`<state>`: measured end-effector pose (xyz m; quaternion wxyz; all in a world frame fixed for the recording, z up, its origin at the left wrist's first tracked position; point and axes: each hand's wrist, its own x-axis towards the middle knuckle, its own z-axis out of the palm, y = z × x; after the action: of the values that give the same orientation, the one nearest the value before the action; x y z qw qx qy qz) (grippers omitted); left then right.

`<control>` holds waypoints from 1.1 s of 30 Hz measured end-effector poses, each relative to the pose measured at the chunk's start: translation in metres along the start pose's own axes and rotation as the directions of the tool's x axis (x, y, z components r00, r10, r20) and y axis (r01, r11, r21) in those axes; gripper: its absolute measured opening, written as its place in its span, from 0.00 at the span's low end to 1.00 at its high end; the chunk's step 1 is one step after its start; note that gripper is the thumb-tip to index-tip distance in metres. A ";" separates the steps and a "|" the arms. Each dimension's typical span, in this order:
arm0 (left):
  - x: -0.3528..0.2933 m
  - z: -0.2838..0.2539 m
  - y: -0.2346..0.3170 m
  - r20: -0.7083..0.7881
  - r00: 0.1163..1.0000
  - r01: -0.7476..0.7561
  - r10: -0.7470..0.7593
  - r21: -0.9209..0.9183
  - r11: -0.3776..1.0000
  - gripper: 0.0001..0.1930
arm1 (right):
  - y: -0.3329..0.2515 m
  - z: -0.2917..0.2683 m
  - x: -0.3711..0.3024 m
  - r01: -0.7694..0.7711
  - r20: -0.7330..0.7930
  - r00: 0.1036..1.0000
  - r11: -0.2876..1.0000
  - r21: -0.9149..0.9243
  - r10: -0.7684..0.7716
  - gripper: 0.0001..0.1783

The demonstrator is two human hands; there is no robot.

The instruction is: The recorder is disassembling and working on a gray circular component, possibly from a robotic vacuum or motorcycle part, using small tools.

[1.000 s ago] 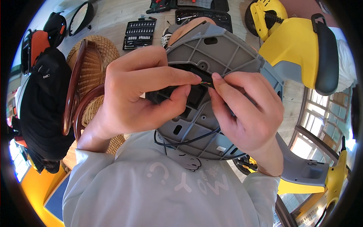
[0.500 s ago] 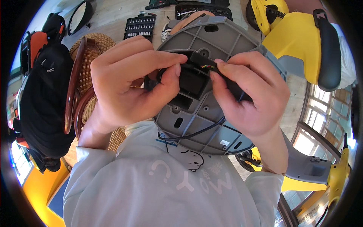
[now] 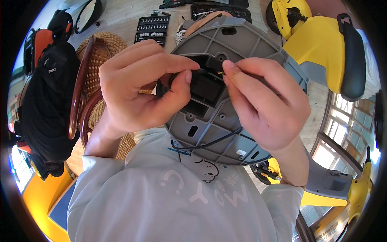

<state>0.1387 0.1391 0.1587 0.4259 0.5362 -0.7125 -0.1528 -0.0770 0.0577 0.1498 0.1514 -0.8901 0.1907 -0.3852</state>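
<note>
A round grey ribbed plastic panel (image 3: 258, 42) lies in front of me with its underside up. Over its dark rectangular recess, my left hand (image 3: 139, 86) is closed in a pinch at the left end of a small black plastic block (image 3: 213, 63). My right hand (image 3: 270, 101) pinches thin coloured wires (image 3: 220, 73) at the block's right end; the fingertips hide most of them. What the wires join inside the block cannot be seen. A black cable (image 3: 207, 145) curves across the panel's lower part, below both hands.
A socket set (image 3: 151, 30) and a case of wrenches (image 3: 199, 12) lie on the floor beyond the panel. At left stand a wicker chair (image 3: 102, 44) and a black bag (image 3: 52, 105). Yellow vehicle bodywork with a black seat (image 3: 352, 60) stands at right.
My right fingertips have shifted slightly left, closer to the black block, and now cover more of the coloured wires. My left hand keeps its pinch. The whole view has shifted slightly.
</note>
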 end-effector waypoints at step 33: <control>-0.014 0.017 -0.010 -0.028 0.953 -0.300 0.302 0.039 0.953 0.09 | -0.011 -0.005 0.005 0.051 -0.006 0.999 0.999 -0.001 -0.051 0.14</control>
<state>0.1327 0.1433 0.1360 0.4469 0.4310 -0.7812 -0.0650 -0.0754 0.0642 0.1610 0.1406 -0.8937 0.1683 -0.3914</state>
